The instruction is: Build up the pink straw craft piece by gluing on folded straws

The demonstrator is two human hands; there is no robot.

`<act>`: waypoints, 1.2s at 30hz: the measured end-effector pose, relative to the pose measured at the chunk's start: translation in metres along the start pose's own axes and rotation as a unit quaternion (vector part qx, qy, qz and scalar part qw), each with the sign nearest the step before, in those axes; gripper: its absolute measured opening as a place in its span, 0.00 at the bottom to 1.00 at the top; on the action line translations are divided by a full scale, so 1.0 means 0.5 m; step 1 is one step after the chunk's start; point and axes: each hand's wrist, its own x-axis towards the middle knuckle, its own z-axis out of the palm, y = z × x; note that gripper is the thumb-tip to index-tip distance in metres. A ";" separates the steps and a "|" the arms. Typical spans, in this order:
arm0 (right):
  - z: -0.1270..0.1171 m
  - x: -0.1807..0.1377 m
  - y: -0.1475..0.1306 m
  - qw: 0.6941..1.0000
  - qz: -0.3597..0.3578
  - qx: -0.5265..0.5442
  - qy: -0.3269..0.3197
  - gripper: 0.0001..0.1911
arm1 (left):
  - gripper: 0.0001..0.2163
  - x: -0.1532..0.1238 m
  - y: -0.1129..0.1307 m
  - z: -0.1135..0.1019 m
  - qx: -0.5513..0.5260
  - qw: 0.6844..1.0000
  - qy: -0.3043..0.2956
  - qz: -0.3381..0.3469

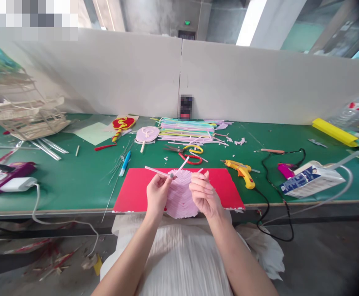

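Note:
My left hand (158,193) is closed in a pinch on two thin pale pink strips (184,165) that cross in a V above its fingertips. To the right, my right hand (205,193) is closed too, with the short end of another pale strip showing over its fingers; the rest is hidden. Between and below both hands lies a round pink piece (182,201) made of overlapping layered strips. It rests on a red board (133,187) at the table's front edge.
Beyond the board lie scissors (193,154), a bundle of coloured strips (185,133) and a pink round piece on a stick (147,134). A yellow glue gun (242,172) with a black cord is on the right, a blue pen (125,163) on the left. A white partition (120,74) stands behind.

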 end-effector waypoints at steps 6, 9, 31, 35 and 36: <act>-0.004 0.005 -0.049 0.988 -0.048 -0.110 0.095 0.11 | 0.13 0.000 0.003 -0.003 0.000 1.000 -0.012 -0.008; -0.018 -0.002 -0.091 0.965 -0.115 -0.150 0.181 0.11 | 0.13 0.001 0.001 -0.002 0.003 1.000 -0.016 -0.012; -0.052 -0.020 -0.113 0.932 -0.175 -0.181 0.261 0.08 | 0.12 0.005 0.006 -0.010 0.021 0.999 -0.047 -0.014; -0.041 -0.017 -0.107 0.939 -0.158 -0.166 0.257 0.08 | 0.12 0.005 0.005 -0.009 0.026 0.999 -0.045 -0.011; -0.038 -0.016 -0.105 0.940 -0.153 -0.163 0.256 0.08 | 0.12 0.005 0.004 -0.009 0.028 0.999 -0.044 -0.009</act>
